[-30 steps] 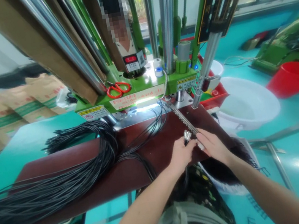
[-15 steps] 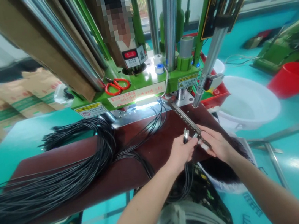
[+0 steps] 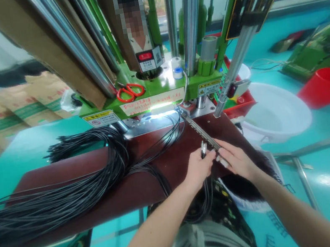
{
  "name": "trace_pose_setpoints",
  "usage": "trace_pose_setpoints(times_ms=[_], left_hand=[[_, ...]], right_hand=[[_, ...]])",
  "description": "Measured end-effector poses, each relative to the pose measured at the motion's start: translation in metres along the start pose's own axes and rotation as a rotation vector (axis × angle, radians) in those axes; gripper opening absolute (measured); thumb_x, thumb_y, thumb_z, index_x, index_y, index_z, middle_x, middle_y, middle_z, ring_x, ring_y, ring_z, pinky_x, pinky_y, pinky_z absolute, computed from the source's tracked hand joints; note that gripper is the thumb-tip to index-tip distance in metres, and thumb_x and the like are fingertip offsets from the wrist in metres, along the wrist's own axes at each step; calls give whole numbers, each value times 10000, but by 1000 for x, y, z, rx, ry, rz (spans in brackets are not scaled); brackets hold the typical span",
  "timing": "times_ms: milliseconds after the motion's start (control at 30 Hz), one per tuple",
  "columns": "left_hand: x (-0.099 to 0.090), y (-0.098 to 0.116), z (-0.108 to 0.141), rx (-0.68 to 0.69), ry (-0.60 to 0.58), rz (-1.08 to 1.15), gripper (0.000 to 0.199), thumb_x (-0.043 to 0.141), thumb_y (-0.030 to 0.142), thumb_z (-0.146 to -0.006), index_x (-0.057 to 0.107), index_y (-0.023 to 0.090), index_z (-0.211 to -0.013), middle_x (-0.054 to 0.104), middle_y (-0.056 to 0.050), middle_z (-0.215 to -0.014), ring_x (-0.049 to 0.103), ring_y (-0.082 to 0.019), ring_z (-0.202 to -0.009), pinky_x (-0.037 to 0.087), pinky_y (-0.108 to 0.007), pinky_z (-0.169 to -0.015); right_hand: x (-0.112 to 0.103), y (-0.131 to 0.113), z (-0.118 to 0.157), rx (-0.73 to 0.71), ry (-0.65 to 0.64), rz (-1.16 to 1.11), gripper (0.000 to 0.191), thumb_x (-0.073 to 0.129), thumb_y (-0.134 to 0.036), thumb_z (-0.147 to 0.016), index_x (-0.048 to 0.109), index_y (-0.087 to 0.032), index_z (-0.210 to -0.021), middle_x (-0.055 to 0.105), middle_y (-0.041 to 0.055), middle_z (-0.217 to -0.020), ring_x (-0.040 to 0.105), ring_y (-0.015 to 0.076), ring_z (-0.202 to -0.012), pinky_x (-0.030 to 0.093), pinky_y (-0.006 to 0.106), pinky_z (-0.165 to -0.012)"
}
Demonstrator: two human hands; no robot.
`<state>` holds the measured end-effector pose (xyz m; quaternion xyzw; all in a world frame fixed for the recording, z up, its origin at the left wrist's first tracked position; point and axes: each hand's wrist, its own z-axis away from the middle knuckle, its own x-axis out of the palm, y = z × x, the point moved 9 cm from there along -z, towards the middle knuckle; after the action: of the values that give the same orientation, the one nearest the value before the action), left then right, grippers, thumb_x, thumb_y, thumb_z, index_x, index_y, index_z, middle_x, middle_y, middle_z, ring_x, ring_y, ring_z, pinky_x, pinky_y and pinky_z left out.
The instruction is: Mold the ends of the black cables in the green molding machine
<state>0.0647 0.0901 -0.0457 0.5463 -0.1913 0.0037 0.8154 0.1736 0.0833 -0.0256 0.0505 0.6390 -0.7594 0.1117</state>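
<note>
Cable ends with metal connectors (image 3: pixel 203 150) stick up out of my left hand (image 3: pixel 199 167), whose fingers are closed round them. Black cables hang below that hand toward my lap. My right hand (image 3: pixel 236 158) is closed at the near end of a long, narrow metal bar (image 3: pixel 201 132) with small notches. The bar slants over the brown table (image 3: pixel 172 162), its far end near the machine's base. Both hands are close together at the bar's near end. A large bundle of black cables (image 3: pixel 106 172) lies curved across the table on the left.
Ahead stands a green press machine (image 3: pixel 136 108) with steel columns and red-handled scissors (image 3: pixel 130 92) on it. To the right are a white tub (image 3: pixel 278 112), a red bucket (image 3: pixel 327 86) and a red bin (image 3: pixel 241 103). A bag-lined container (image 3: pixel 273 168) sits below my right hand.
The view has shifted slightly. The bar and my right hand have moved a little to the left, and my right hand sits closer to my left hand.
</note>
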Motion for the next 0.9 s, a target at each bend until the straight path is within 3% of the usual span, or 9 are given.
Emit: trace_pose_setpoints(times_ms=[100,233,633,833,900], left_hand=[[-9,7,2,71,54,-9,256,575,400,-731,481,163,-710,452,56,-516,397,-48,-397,325,-170,-369],[-24,12,5,102,162,73,241,546,395,-755,478,165,-777,436,68,-492,380,-53,-388,310,-175,-372],[-1,1,2,-88,-80,236,317,661,412,-662,505,136,-651,288,105,-383,243,-15,-323,162,-155,-332],[-9,8,3,-16,41,151,348,676,429,-623,476,145,-612,328,92,-379,253,-19,-326,167,-162,-327],[-9,9,3,-14,50,128,354,679,431,-615,462,151,-603,326,93,-370,247,-18,-320,170,-165,-327]], right_hand=[[-3,5,1,77,47,-108,511,472,-414,-830,458,-155,-1269,497,-27,-552,348,50,-357,267,163,-286],[-4,6,0,105,49,-193,505,496,-403,-818,461,-166,-1263,469,-48,-523,313,33,-329,239,149,-273],[1,1,2,104,-85,-135,552,508,-431,-802,466,-135,-1266,468,-47,-464,317,43,-308,229,162,-269],[4,5,0,106,-121,-96,573,506,-447,-805,453,-129,-1279,520,-20,-518,335,52,-331,255,173,-278],[5,1,0,68,-134,-48,546,491,-444,-815,466,-143,-1270,588,17,-622,402,68,-385,335,189,-321]])
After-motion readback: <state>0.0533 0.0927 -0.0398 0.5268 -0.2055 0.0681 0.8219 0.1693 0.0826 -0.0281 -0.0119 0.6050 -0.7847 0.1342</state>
